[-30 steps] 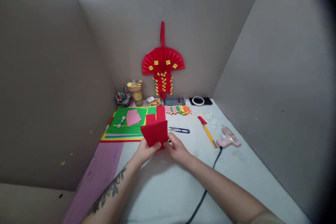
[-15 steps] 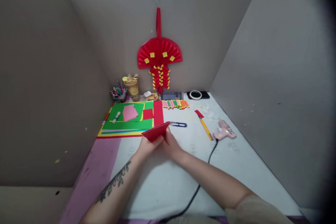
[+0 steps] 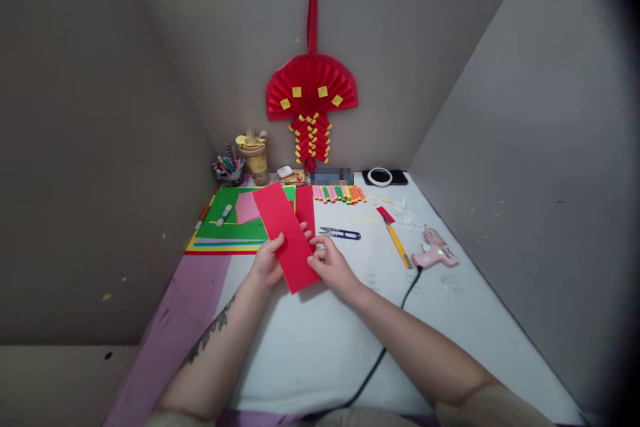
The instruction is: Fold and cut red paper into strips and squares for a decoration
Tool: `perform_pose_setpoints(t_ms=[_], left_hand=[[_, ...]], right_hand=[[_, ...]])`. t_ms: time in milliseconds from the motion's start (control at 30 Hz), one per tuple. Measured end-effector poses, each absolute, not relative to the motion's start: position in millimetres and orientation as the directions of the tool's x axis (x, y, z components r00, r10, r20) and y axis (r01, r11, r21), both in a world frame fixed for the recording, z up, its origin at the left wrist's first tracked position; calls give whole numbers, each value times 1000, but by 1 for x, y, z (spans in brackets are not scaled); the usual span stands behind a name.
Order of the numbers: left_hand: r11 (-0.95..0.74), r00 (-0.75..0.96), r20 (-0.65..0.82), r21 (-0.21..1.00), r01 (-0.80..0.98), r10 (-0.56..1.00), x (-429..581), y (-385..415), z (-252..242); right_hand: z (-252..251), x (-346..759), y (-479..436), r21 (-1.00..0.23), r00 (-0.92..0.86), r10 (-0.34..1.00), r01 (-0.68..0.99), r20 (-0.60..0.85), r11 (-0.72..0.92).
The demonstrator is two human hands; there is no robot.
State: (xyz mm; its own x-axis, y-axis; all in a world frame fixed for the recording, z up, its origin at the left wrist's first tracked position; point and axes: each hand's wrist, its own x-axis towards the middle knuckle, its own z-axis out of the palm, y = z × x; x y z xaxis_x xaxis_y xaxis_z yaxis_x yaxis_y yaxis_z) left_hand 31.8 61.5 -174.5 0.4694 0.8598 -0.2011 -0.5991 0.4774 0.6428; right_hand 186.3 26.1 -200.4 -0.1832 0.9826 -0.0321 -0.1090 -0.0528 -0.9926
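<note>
A long red paper strip (image 3: 287, 233) is held up at a slant above the table, its broad face toward me. My left hand (image 3: 270, 260) grips its left edge, thumb on the front and fingers behind, with some fingertips showing past the right edge. At the lower right edge, my right hand (image 3: 327, 261) pinches the paper between thumb and bent fingers. Just beyond the hands lie thread snips (image 3: 341, 233) with a dark blue handle. Behind the strip, pink paper (image 3: 247, 208) rests on a stack of green, yellow and red sheets (image 3: 233, 240), partly hidden.
A pink glue gun (image 3: 435, 250) with a black cord and a yellow utility knife (image 3: 399, 245) lie at right. Several small coloured paper rolls (image 3: 340, 194) line the back. A pen holder (image 3: 229, 173) and a cup (image 3: 257, 163) stand back left. A red fan ornament (image 3: 313, 90) hangs on the wall.
The red paper was edge-on and tilted away; now it is turned upright with its broad face visible. Both hands have shifted to its opposite edges. The view has moved slightly.
</note>
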Motion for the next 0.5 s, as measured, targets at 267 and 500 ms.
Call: perform_pose_setpoints(t_ms=[267, 500], left_hand=[[540, 447, -311, 577, -612, 839, 27, 59, -185], [472, 347, -320, 619, -628, 882, 50, 46, -187]], right_hand=[[-205, 193, 24, -958, -61, 971, 164, 230, 237], [-183, 174, 18, -675, -315, 830, 483, 460, 558]])
